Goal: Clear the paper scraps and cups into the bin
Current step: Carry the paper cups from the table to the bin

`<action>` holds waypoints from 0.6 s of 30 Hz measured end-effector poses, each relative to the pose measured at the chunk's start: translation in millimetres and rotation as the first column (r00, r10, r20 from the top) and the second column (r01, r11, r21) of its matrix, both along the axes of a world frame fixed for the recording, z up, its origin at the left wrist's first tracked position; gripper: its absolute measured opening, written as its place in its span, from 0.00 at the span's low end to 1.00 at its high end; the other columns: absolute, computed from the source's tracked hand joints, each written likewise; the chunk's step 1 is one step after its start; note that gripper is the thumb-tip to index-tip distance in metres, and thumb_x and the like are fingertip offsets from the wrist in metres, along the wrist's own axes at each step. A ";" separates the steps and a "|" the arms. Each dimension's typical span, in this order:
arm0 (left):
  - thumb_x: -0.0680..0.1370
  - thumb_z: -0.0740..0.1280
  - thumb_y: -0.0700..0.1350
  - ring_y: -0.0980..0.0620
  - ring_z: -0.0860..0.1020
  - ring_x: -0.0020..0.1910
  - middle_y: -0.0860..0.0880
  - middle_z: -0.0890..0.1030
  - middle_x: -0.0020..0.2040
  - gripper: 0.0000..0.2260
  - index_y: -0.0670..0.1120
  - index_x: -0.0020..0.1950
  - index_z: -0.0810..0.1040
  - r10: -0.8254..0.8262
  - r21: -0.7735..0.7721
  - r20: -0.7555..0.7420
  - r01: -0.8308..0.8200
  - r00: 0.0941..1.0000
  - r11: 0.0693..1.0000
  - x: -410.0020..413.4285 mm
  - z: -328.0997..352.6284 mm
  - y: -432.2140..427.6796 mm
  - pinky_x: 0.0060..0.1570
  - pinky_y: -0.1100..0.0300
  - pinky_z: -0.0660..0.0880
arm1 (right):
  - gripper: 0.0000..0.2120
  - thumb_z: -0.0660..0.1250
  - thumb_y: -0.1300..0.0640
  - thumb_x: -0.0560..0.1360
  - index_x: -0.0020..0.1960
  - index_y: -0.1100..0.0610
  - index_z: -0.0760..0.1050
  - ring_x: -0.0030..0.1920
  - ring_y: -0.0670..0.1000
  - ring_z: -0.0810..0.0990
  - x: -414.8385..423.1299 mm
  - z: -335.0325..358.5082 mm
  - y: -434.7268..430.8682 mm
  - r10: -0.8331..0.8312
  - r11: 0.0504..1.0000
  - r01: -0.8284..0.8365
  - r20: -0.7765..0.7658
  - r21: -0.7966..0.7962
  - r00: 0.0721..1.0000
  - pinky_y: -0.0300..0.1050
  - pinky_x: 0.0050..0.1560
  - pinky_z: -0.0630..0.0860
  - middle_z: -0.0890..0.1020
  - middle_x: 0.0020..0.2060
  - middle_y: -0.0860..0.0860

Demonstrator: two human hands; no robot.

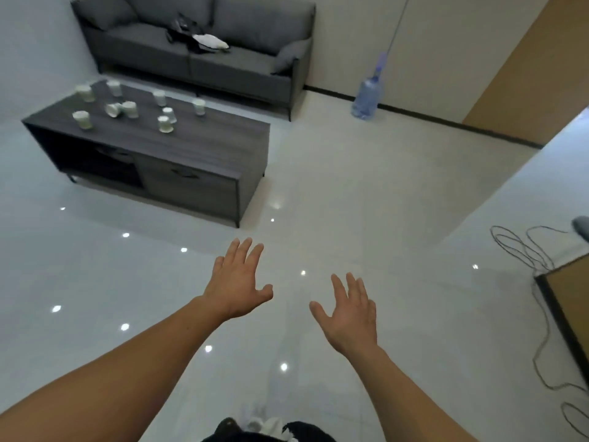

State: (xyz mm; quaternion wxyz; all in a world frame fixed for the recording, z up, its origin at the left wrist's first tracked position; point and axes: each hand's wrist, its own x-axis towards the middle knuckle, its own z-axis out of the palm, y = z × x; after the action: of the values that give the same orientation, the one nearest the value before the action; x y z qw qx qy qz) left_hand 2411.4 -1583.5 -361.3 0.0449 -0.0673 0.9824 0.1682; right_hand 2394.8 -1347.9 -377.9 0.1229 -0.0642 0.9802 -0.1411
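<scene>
Out ahead in the head view, both bare forearms reach forward over the glossy white tiled floor (350, 186). The left hand (237, 279) and the right hand (349, 311) are spread, fingers straight and apart, holding nothing.

About nine white paper cups (165, 124) are scattered on the low dark grey wooden table (204, 145), well apart from the hands; one crumpled cup (112, 110) lies on its side. Paper scraps may be the blurred white bits at the bottom edge, though that is hard to tell. No bin is in view.

The cups look light, so a hasty grab at one could knock its neighbours over, and those beside the table's far left edge could roll off. Loops of thin grey cable (516, 247) on the floor at the right could catch a foot.

Open floor lies between the person and the table, whose near corner juts toward the path. A grey fabric sofa (223, 68) stands just behind it, leaving only a narrow gap there.
</scene>
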 end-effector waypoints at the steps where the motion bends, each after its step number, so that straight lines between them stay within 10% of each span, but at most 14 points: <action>1: 0.75 0.61 0.63 0.46 0.41 0.78 0.49 0.45 0.79 0.38 0.52 0.79 0.46 0.038 0.005 0.002 -0.038 0.999 0.999 1.7 0.4 -19.2 0.74 0.45 0.50 | 0.37 0.51 0.31 0.76 0.79 0.46 0.46 0.78 0.51 0.38 -8.9 1.6 -20.0 0.036 0.999 -0.036 -0.004 0.004 0.999 0.56 0.76 0.44 0.44 0.79 0.49; 18: 0.76 0.60 0.63 0.47 0.40 0.78 0.50 0.43 0.79 0.37 0.52 0.79 0.46 0.433 -0.008 0.001 -0.433 0.901 0.901 -127.3 5.0 -231.4 0.74 0.46 0.48 | 0.36 0.51 0.31 0.76 0.79 0.45 0.48 0.78 0.53 0.41 -239.5 11.7 -289.5 0.507 0.862 -0.502 -0.076 0.074 0.859 0.59 0.75 0.46 0.47 0.79 0.50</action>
State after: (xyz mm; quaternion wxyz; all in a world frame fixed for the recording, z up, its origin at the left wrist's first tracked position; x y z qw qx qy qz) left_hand 2284.1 -1814.9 -356.2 0.0076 -0.2840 0.9436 0.1701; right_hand 2155.4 -1637.3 -366.2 0.1115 -0.3219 0.9371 -0.0757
